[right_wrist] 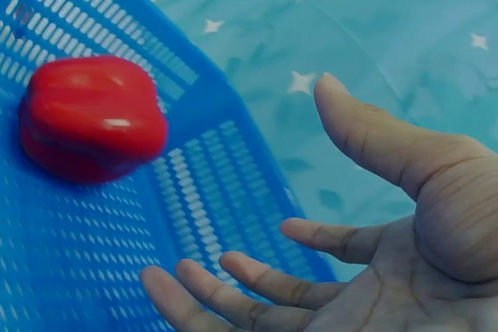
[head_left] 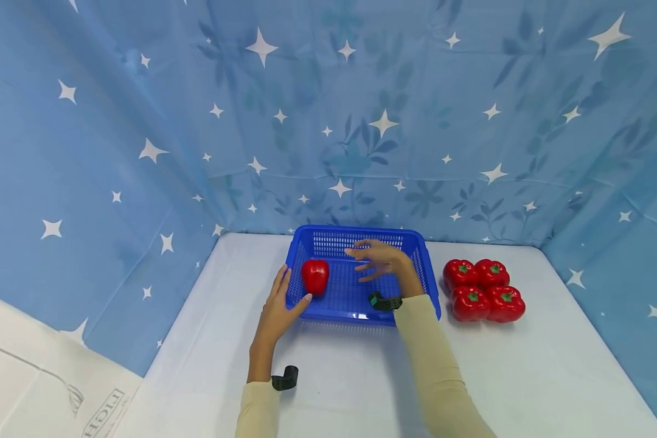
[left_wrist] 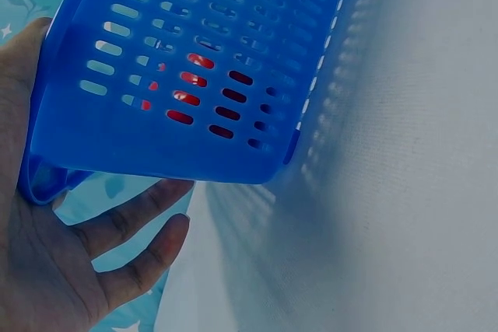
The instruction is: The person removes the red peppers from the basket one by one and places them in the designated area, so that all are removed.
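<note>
A blue plastic basket [head_left: 356, 232] with slotted walls stands on the white table. One red bell pepper [head_left: 315, 277] lies inside, near its left wall; the right wrist view shows this pepper [right_wrist: 93, 120] on the slotted floor. My left hand [head_left: 275, 311] rests against the basket's front left corner, thumb by the front rim and fingers along the left side. In the left wrist view, two lower fingers stretch out free below the basket wall [left_wrist: 171, 149]. Over the basket's right half hovers my right hand [head_left: 380, 258], fingers spread and holding nothing.
Several red bell peppers [head_left: 482, 291] with green stem ends sit grouped on the table, just right of the basket. A blue curtain [head_left: 328, 152] with white stars hangs behind and at both sides. The white tabletop [head_left: 339, 377] extends in front of the basket.
</note>
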Demonstrator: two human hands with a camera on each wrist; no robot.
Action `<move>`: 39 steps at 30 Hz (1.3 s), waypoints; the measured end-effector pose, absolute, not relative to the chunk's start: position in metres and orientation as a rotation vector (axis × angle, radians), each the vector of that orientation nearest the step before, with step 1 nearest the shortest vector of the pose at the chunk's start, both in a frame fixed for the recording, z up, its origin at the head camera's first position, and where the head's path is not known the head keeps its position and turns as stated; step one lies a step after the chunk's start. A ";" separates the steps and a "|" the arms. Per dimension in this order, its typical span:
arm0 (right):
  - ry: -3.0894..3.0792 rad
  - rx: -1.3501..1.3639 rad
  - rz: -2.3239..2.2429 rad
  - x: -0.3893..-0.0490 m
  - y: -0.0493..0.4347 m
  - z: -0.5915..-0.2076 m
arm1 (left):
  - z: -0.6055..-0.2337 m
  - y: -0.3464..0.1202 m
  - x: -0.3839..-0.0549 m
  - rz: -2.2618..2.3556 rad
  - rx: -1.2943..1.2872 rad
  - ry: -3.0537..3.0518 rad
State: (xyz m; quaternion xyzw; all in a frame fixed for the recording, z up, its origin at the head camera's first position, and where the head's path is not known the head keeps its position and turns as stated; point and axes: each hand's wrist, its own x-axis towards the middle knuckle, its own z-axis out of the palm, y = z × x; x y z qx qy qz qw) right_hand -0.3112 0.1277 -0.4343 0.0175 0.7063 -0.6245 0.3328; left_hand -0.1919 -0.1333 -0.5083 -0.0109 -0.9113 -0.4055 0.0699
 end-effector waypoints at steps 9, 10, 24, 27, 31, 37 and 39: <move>1.820 0.081 -1.525 -0.318 0.092 -0.454 | -0.508 -0.133 -0.191 -1.180 -0.027 -2.750; 1.817 0.085 -1.514 -0.319 0.089 -0.455 | -0.508 -0.133 -0.192 -1.174 -0.026 -2.750; 1.792 0.221 -1.440 -0.326 0.058 -0.472 | -0.508 -0.134 -0.193 -1.187 -0.044 -2.738; 1.782 0.241 -1.447 -0.324 0.054 -0.477 | -0.509 -0.134 -0.191 -1.185 -0.038 -2.740; 1.771 0.268 -1.463 -0.323 0.049 -0.480 | -0.509 -0.135 -0.189 -1.183 -0.050 -2.731; 1.785 0.323 -1.473 -0.325 0.041 -0.482 | -0.508 -0.134 -0.191 -1.195 -0.065 -2.735; 1.790 0.329 -1.477 -0.326 0.039 -0.484 | -0.509 -0.134 -0.192 -1.199 -0.056 -2.737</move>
